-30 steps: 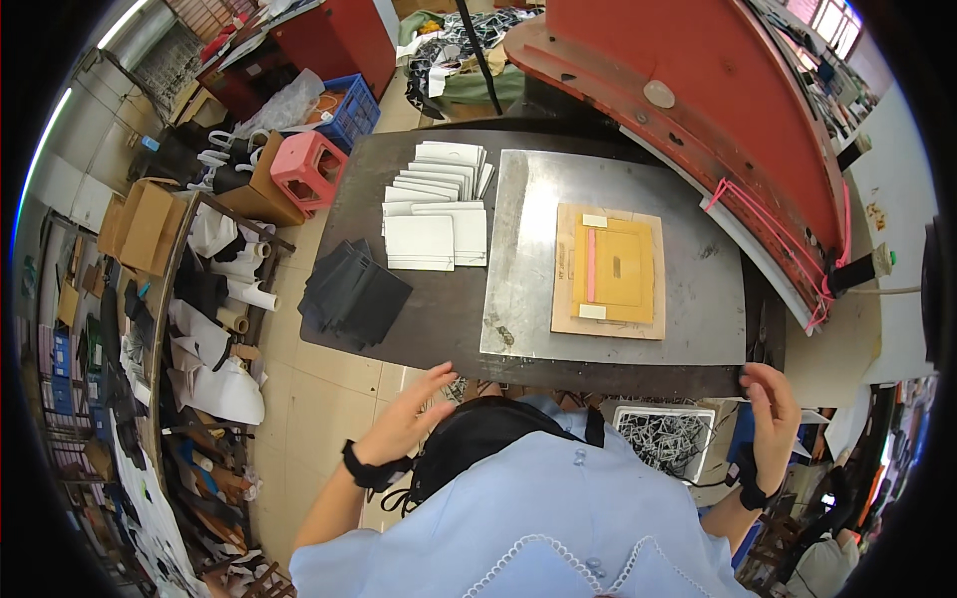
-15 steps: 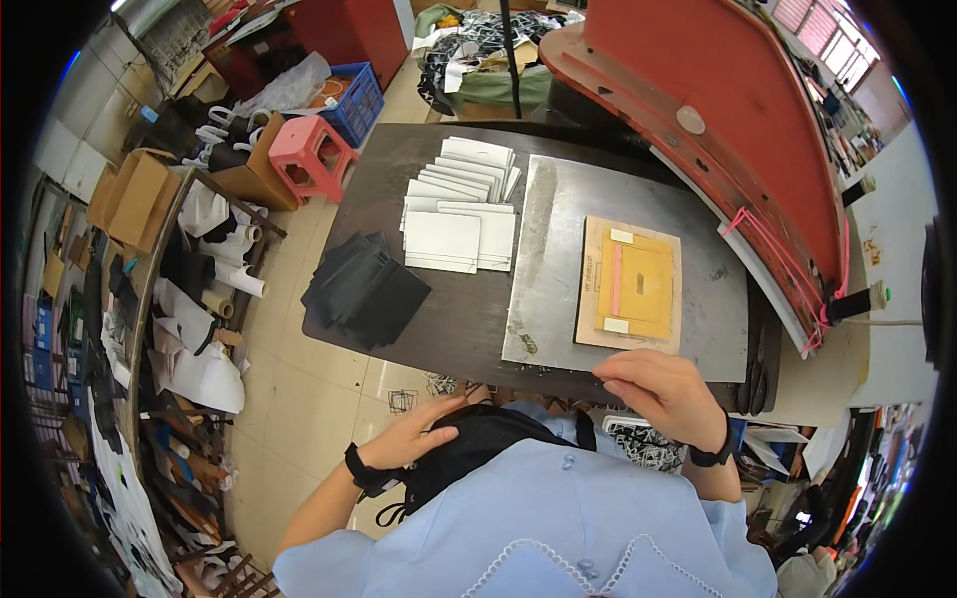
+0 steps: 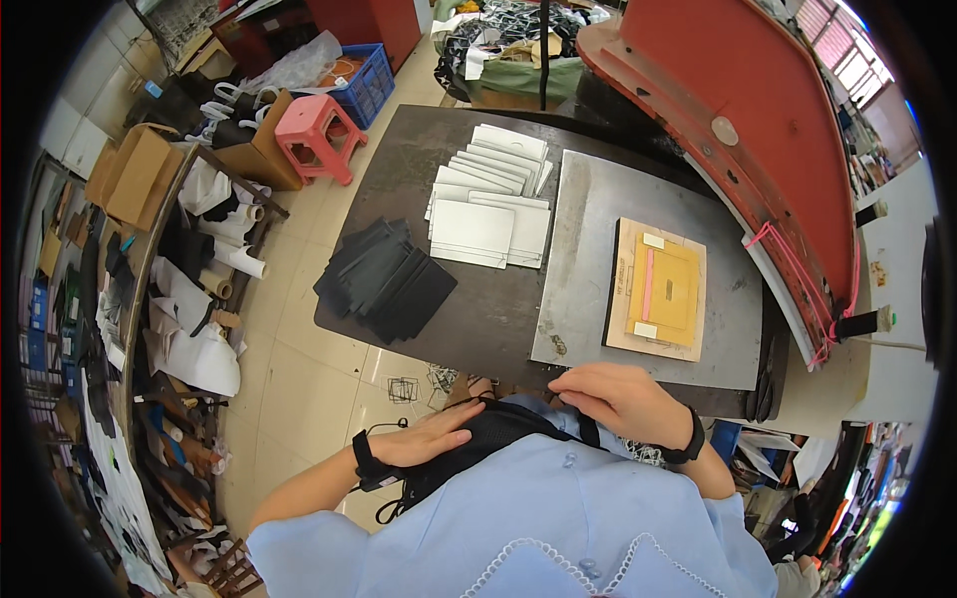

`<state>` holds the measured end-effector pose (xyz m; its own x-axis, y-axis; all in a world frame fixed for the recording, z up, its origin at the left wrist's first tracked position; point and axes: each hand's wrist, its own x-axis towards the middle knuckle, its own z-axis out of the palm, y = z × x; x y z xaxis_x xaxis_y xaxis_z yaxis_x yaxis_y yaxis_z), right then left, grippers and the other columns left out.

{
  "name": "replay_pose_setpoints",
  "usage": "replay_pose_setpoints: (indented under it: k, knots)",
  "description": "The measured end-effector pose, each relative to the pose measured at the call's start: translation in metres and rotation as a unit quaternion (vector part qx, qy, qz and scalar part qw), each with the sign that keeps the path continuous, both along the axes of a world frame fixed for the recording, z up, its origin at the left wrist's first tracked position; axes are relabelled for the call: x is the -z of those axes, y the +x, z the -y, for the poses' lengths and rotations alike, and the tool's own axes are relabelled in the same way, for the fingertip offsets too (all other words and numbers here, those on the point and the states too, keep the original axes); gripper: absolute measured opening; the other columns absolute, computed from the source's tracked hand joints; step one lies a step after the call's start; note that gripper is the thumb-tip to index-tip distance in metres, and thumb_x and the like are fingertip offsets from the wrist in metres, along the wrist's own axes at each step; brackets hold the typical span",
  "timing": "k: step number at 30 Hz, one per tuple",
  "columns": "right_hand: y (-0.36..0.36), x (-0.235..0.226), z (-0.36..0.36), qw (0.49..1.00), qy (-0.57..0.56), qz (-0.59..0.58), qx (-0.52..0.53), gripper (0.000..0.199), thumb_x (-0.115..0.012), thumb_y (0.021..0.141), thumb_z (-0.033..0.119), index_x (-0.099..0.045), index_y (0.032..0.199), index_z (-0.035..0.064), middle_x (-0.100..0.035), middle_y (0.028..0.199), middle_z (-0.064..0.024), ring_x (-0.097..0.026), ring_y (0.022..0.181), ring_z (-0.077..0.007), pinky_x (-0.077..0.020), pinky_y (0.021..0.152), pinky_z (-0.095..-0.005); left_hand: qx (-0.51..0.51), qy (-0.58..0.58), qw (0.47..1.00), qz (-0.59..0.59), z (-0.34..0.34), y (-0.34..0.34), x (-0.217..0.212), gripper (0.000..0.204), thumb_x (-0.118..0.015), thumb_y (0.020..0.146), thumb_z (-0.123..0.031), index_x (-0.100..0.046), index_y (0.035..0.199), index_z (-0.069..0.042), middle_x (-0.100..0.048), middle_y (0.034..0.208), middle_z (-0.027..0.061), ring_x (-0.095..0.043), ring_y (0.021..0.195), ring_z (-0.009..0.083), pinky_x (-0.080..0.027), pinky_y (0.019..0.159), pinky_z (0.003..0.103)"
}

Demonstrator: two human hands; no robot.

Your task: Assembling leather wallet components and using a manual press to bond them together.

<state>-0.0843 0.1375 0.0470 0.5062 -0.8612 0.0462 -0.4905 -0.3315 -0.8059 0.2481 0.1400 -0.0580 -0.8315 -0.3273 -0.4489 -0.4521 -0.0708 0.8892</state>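
**Right hand returning to the black pouch at the chest**

The right hand is now resting against the upper edge of the black mesh pouch worn at the chest, just below the near edge of the dark work table. One second ago this hand was hanging out at the right, beside the table corner; it has been travelling inward since then and is now meeting the pouch. Its fingers are curled together on the pouch edge or strap; whether they are pinching the material cannot be told.

The left hand is lying flat on the left side of the pouch, fingers extended and close together, pressing rather than gripping. It is staying where it was.

Both hands are therefore working on the pouch, not on the table stock. The wooden die board is sitting untouched on the grey metal plate, with the red press head raised behind it. The white sheets and black pieces are lying undisturbed to the left.
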Motion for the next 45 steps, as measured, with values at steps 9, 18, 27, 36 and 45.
replay_pose_setpoints:
  k: [9, 18, 27, 36, 45]
  knots:
    - [0.009, -0.034, 0.086, 0.963, -0.111, -0.243, -0.034, 0.023, -0.063, 0.091, 0.023, -0.063, 0.106, 0.0060, -0.066, 0.094, -0.0132, -0.065, 0.091, -0.0322, -0.0521, 0.073, -0.0455, -0.012, -0.033, 0.999, 0.039, 0.034, 0.006, -0.028, 0.067, -0.049, 0.102, -0.045, -0.037, 0.149, 0.001, -0.043, 0.150, 0.0228, -0.040, 0.140, 0.0341, -0.031, 0.115, 0.038]
    - [0.068, 0.041, 0.183, 0.927, -0.222, -0.290, 0.082, 0.029, -0.075, 0.079, 0.017, -0.057, 0.096, 0.0014, -0.062, 0.096, -0.0149, -0.065, 0.095, -0.0333, -0.0548, 0.074, -0.0427, -0.165, -0.145, 0.975, -0.024, 0.074, 0.025, -0.084, 0.049, -0.069, 0.094, -0.027, -0.057, 0.134, -0.002, -0.063, 0.131, 0.0141, -0.060, 0.121, 0.0257, -0.047, 0.100, 0.036]
    - [0.075, 0.066, 0.193, 0.917, -0.265, -0.273, 0.118, 0.030, -0.078, 0.077, 0.014, -0.055, 0.093, 0.0030, -0.062, 0.090, -0.0140, -0.064, 0.089, -0.0329, -0.0524, 0.071, -0.0431, -0.209, -0.144, 0.966, -0.051, 0.083, 0.004, -0.078, 0.036, -0.066, 0.094, -0.014, -0.061, 0.128, -0.001, -0.065, 0.128, 0.0114, -0.063, 0.113, 0.0210, -0.049, 0.096, 0.033]
    - [0.012, -0.030, 0.102, 0.980, -0.042, 0.070, 0.179, 0.015, -0.065, 0.094, 0.013, -0.065, 0.105, 0.0020, -0.067, 0.086, -0.0071, -0.061, 0.075, -0.0163, -0.0498, 0.073, -0.0284, -0.339, -0.320, 0.883, -0.052, 0.096, -0.029, -0.060, 0.032, -0.068, 0.091, -0.011, -0.063, 0.121, -0.002, -0.065, 0.120, 0.0130, -0.063, 0.108, 0.0233, -0.050, 0.092, 0.033]
    - [-0.028, -0.014, -0.009, 0.903, 0.088, 0.294, 0.302, 0.025, -0.065, 0.095, 0.010, -0.061, 0.118, 0.0019, -0.069, 0.091, -0.0042, -0.064, 0.081, -0.0113, -0.0504, 0.072, -0.0251, -0.139, -0.030, 0.984, -0.109, 0.071, -0.135, -0.100, 0.023, -0.063, 0.099, -0.016, -0.062, 0.112, 0.003, -0.071, 0.086, 0.0041, -0.056, 0.067, 0.0030, -0.044, 0.057, 0.020]
